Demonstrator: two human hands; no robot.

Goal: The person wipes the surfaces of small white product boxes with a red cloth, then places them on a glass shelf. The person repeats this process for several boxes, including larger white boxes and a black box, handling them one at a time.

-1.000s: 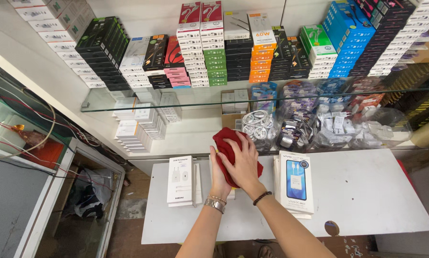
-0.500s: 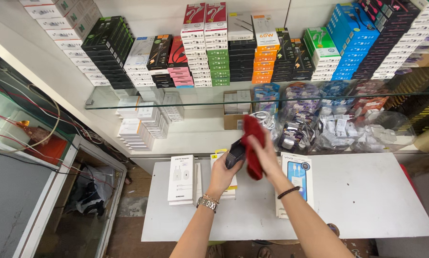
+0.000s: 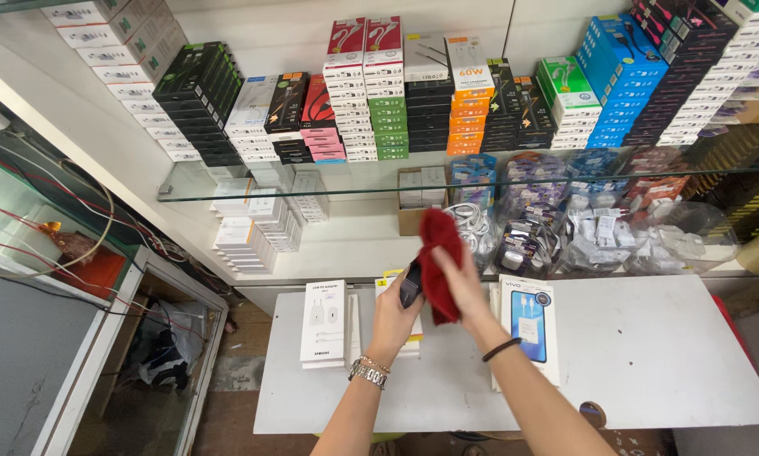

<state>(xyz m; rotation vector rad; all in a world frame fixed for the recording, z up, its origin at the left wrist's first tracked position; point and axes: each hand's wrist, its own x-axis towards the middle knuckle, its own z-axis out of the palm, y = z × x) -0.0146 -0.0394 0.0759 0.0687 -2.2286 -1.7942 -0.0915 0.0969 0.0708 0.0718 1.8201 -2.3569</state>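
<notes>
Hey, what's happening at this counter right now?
A person stands at a white counter in a shop lined with stacked boxes. The left hand holds up a small dark device, and the right hand presses a red cloth against it, as if wiping it. On the counter below lie white boxes on the left and a box with a blue picture on the right.

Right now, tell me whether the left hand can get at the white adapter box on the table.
Probably yes, but not freely. The white adapter box lies uncovered on the table just beside the left hand, nothing between them. But that hand holds a small dark device that the right hand wipes with a red cloth.
</notes>
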